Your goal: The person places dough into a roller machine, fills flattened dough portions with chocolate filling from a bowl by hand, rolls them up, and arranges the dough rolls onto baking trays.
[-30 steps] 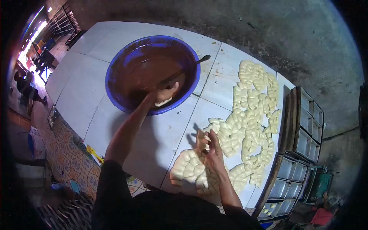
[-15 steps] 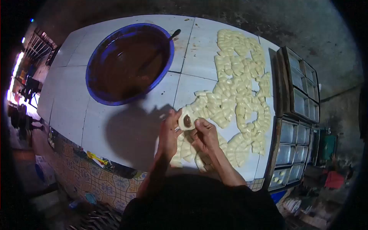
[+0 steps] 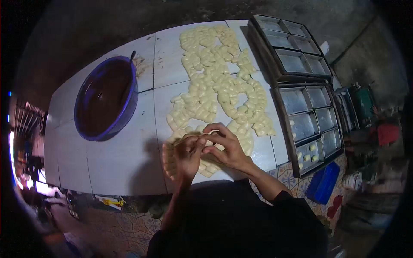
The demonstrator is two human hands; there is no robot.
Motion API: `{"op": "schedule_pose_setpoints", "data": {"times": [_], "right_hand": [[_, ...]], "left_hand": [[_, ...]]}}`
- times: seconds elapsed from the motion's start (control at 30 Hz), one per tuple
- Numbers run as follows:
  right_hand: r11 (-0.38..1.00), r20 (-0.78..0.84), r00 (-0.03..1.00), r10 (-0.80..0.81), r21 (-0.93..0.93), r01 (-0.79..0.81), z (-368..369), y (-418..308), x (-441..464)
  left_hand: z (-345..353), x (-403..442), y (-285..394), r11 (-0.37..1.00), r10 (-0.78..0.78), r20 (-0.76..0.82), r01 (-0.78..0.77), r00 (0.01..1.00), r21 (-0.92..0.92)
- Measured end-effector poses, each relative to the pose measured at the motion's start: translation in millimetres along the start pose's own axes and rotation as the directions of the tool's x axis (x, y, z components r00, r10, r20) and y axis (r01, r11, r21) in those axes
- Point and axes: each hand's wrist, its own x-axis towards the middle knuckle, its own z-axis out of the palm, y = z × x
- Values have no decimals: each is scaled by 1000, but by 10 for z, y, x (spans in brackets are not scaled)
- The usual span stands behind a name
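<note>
Over the near edge of the table, my left hand [image 3: 189, 152] and my right hand [image 3: 228, 148] meet around a small piece of dough [image 3: 209, 143]. Fingers of both hands pinch it, and they cover most of it; its brown filling is out of sight. Beneath and beyond the hands, many pale, glossy dough pieces [image 3: 202, 92] lie packed side by side on the white tiled table [image 3: 120, 167]. To the left stands a blue-purple basin [image 3: 122, 122] of dark brown filling [image 3: 101, 99], with a dark handle [image 3: 133, 55] leaning over its far rim.
Along the table's right side are a lower divided metal tray [image 3: 301, 122] and an upper one [image 3: 294, 60]. Several filled-looking dough balls [image 3: 312, 147] sit in the lower tray's near compartments. A blue crate [image 3: 322, 182] is on the floor at right. Something yellow [image 3: 112, 202] lies by the front edge.
My view has turned right, so the basin sits further left and more tray shows. The dough was open with brown filling visible; now my fingers are closed around it.
</note>
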Motion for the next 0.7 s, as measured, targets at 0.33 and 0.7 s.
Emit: {"op": "schedule_pose_setpoints", "data": {"times": [0.33,0.7], "right_hand": [[913,-141,905,401,139,-383,-1293,503,-926],[865,-216,855,471,-74,-496,-3706,1540,-1473]], "left_hand": [[1434,-154,-34,998,37,226,-24,973,-59],[2277,-35,-325,970,-11,72,29,997,-243]]}}
